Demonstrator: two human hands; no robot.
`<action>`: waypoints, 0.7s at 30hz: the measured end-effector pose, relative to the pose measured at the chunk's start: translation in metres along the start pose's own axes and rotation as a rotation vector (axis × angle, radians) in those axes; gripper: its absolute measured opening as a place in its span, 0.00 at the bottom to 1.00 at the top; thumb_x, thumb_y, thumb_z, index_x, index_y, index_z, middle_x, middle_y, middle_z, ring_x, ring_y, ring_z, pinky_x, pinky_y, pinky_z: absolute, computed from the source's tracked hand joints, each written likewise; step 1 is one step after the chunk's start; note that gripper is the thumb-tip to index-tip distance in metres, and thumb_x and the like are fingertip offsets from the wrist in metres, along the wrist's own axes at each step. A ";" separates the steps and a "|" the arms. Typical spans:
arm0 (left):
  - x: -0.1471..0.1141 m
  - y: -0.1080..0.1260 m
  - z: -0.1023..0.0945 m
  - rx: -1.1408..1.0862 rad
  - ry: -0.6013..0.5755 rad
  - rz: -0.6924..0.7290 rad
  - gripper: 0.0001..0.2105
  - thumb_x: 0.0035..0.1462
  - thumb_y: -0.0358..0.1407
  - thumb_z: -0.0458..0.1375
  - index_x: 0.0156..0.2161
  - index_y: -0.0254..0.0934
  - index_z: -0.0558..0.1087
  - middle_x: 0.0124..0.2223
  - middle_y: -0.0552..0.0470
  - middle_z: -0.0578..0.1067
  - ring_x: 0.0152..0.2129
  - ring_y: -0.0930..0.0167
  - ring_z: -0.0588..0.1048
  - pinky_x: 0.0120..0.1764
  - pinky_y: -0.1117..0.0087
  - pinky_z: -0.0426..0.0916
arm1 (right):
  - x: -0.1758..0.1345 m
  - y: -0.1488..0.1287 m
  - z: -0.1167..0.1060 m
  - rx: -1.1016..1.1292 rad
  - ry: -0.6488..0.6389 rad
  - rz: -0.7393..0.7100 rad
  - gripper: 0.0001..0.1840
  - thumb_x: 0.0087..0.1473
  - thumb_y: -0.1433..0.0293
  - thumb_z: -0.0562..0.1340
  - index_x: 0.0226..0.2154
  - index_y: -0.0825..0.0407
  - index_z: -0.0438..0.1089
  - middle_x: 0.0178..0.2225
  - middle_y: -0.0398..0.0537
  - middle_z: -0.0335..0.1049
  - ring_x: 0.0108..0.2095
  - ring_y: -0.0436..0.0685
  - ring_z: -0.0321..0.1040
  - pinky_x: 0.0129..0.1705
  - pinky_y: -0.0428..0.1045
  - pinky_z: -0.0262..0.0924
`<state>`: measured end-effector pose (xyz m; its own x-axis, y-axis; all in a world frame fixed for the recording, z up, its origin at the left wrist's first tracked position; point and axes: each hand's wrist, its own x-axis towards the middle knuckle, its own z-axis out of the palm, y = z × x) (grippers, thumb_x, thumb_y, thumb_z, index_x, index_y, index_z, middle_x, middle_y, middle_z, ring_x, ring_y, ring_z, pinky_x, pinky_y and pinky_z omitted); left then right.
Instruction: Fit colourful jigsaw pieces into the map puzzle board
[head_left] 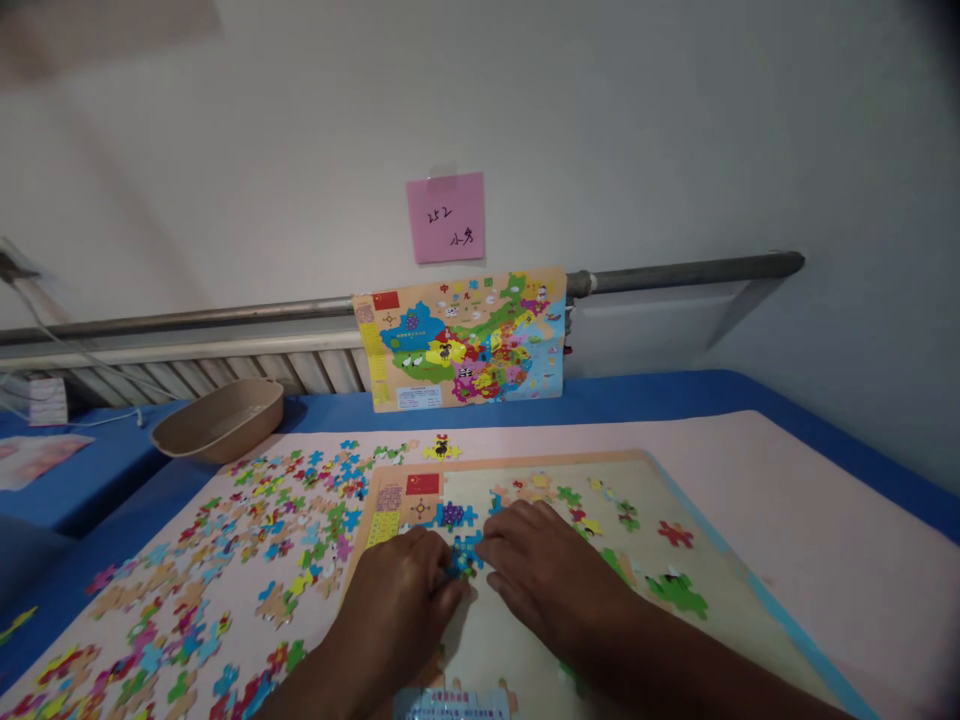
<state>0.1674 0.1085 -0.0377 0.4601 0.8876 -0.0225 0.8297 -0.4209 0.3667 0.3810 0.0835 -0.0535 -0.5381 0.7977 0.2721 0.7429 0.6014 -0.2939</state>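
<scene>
My left hand point(401, 590) is closed, thumb and index finger pinching the left side of a small cluster of blue puzzle pieces point(466, 550). From the other side, my right hand point(551, 570) curls its fingertips onto the cluster's right edge. Both hands are low over the puzzle board point(510, 630), which has a printed frame. Just beyond the fingers lies a blue piece with purple grapes point(451, 515). A flag section point(422, 485) fills the board's upper left corner. My fingers hide part of the blue cluster.
Many loose puzzle pieces point(247, 530) spread over the pink sheet to the left. Green pieces point(679, 592) and a red piece point(676, 534) rest on the board's right half. A map picture point(465, 345) leans at the back, near a tan basin point(221, 420).
</scene>
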 end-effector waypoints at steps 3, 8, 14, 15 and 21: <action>-0.005 0.002 -0.001 -0.078 0.102 0.039 0.02 0.56 0.31 0.61 0.34 0.40 0.73 0.32 0.54 0.76 0.30 0.69 0.74 0.34 0.68 0.63 | 0.000 -0.011 -0.011 0.263 0.016 0.169 0.05 0.65 0.71 0.59 0.36 0.51 0.70 0.38 0.47 0.71 0.41 0.59 0.64 0.43 0.53 0.56; -0.011 0.005 0.003 -0.109 0.337 0.248 0.04 0.57 0.30 0.60 0.33 0.40 0.69 0.27 0.57 0.72 0.23 0.72 0.71 0.28 0.71 0.60 | -0.003 -0.017 -0.012 0.751 0.059 0.385 0.04 0.60 0.71 0.60 0.33 0.51 0.70 0.31 0.40 0.69 0.33 0.53 0.64 0.34 0.48 0.53; -0.017 0.011 0.006 -0.125 0.467 0.333 0.03 0.62 0.30 0.56 0.36 0.41 0.69 0.28 0.57 0.70 0.24 0.73 0.72 0.28 0.73 0.63 | 0.001 -0.013 -0.006 0.990 0.128 0.501 0.06 0.58 0.67 0.60 0.32 0.52 0.69 0.27 0.39 0.64 0.30 0.51 0.59 0.30 0.48 0.50; -0.018 0.012 0.005 -0.132 0.467 0.350 0.04 0.62 0.30 0.56 0.36 0.41 0.69 0.28 0.57 0.70 0.23 0.74 0.72 0.28 0.74 0.63 | 0.001 -0.013 -0.007 0.994 0.142 0.515 0.07 0.57 0.66 0.59 0.31 0.52 0.69 0.27 0.39 0.63 0.29 0.51 0.58 0.30 0.48 0.50; -0.022 0.014 0.002 -0.153 0.507 0.418 0.06 0.63 0.28 0.53 0.37 0.40 0.71 0.28 0.56 0.71 0.23 0.74 0.72 0.27 0.76 0.65 | 0.004 -0.017 -0.013 1.025 0.122 0.570 0.07 0.51 0.66 0.58 0.28 0.52 0.67 0.24 0.38 0.61 0.26 0.50 0.54 0.28 0.48 0.48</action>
<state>0.1697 0.0825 -0.0340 0.4968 0.6496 0.5756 0.5427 -0.7500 0.3780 0.3716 0.0760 -0.0361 -0.1489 0.9866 -0.0667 0.1670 -0.0414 -0.9851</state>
